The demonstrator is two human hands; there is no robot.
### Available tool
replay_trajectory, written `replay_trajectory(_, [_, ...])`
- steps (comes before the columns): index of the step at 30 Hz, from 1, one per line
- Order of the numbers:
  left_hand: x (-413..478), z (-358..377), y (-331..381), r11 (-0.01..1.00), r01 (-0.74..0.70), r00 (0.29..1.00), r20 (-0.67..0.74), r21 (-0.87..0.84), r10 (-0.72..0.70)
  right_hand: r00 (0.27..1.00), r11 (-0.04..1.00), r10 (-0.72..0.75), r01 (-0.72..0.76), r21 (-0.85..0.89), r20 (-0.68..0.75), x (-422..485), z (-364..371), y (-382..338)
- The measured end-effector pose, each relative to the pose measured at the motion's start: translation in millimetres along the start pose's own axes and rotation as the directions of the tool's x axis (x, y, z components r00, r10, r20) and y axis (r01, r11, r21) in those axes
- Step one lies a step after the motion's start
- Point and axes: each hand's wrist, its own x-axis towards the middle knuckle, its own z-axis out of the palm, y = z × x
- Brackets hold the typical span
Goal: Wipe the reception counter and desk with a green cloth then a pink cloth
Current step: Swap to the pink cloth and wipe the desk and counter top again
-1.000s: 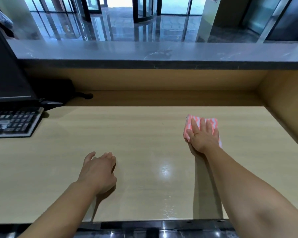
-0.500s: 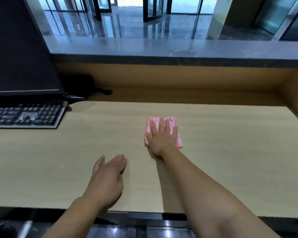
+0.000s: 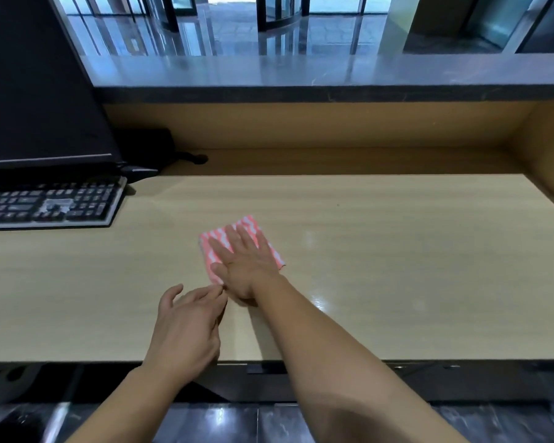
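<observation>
Pink cloth (image 3: 213, 255) lies under the flat, released right grip (image 3: 247, 270) (left grip (image 3: 186, 324) relaxed, beside it).

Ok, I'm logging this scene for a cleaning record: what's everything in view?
desk: one, light wood, foreground.
counter: one, grey, raised behind desk.
cloth: one, pink-white striped, mid desk.
keyboard: one, black, desk's left.
monitor: one, black, behind keyboard.
box: one, dark, right of monitor's base.
left hand: one, bare, at desk's near edge, beside cloth.
right hand: one, bare, pressed flat on cloth.
</observation>
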Motion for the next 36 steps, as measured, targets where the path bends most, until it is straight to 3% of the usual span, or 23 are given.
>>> replay_trajectory(5, [10,-6,18,0.992,0.039,0.992,0.114,0.121,-0.052,0.967,0.968,0.248,-0.247,0.033,-0.06,-42,-14,83])
replay_trajectory(13, [15,-19,28,0.987,0.033,0.97,0.232,0.155,-0.068,0.797,0.803,0.596,-0.588,0.101,-0.098,-136,-21,205])
replay_trajectory(17, [12,-18,29,0.989,0.044,0.97,0.232,0.141,-0.076,0.729,0.733,0.68,-0.672,0.106,-0.078,-156,-20,222])
replay_trajectory(22, [5,-13,22,0.999,0.035,0.98,0.194,0.034,-0.041,0.653,0.649,0.756,-0.743,0.164,-0.034,-135,-18,190])
replay_trajectory(27, [-16,-5,12,0.997,-0.014,0.998,0.067,-0.073,0.019,0.788,0.791,0.611,-0.604,0.103,-0.071,-90,-2,109])
replay_trajectory(31, [-36,4,-5,0.998,-0.034,0.999,-0.044,-0.045,0.032,0.922,0.924,0.381,-0.38,0.032,-0.064,-59,11,17])
replay_trajectory(36, [-53,-9,-19,0.996,0.088,0.995,0.039,-0.017,-0.087,0.994,0.993,0.111,-0.11,-0.037,0.018,-46,28,-66])
